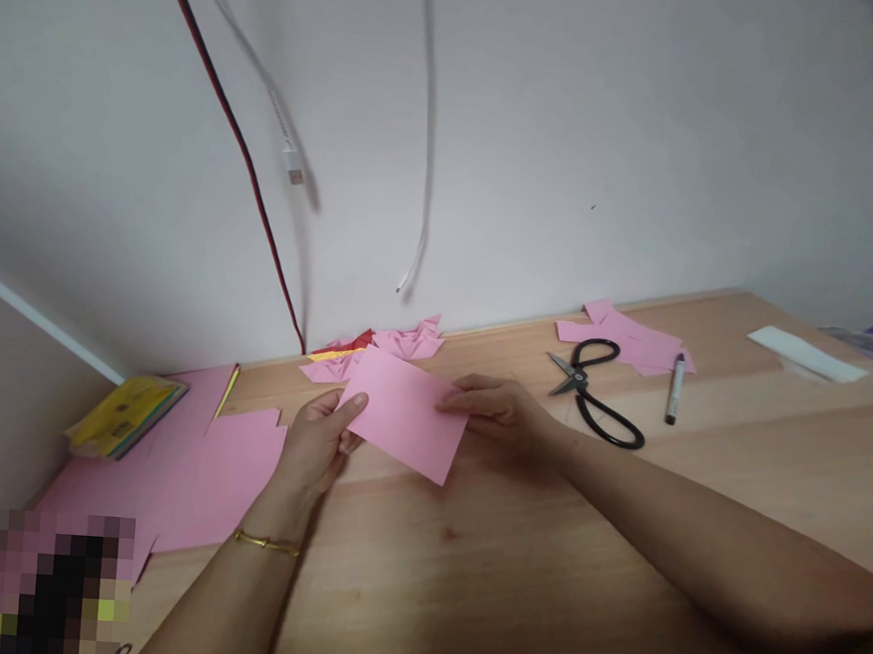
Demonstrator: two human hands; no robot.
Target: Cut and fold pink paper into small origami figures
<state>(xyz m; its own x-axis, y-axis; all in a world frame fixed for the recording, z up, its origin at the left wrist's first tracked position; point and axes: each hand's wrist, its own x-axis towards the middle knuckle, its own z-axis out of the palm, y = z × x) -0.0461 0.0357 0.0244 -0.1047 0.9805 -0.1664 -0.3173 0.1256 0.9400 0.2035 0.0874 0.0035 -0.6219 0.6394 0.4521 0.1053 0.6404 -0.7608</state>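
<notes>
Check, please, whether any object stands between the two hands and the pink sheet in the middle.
Nothing visible does: the left hand holds the pink sheet at its left edge, the right hand near its right edge.

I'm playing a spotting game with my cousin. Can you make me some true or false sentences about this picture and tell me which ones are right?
1. The grip of the left hand and that of the right hand are both on the small pink sheet. True.
2. The black-handled scissors are closed. False: their blades are apart.
3. The marker pen lies to the right of the scissors. True.
4. The gold-coloured bangle is on the right arm. False: it is on the left arm.
5. The yellow packet rests on pink paper. True.
</notes>
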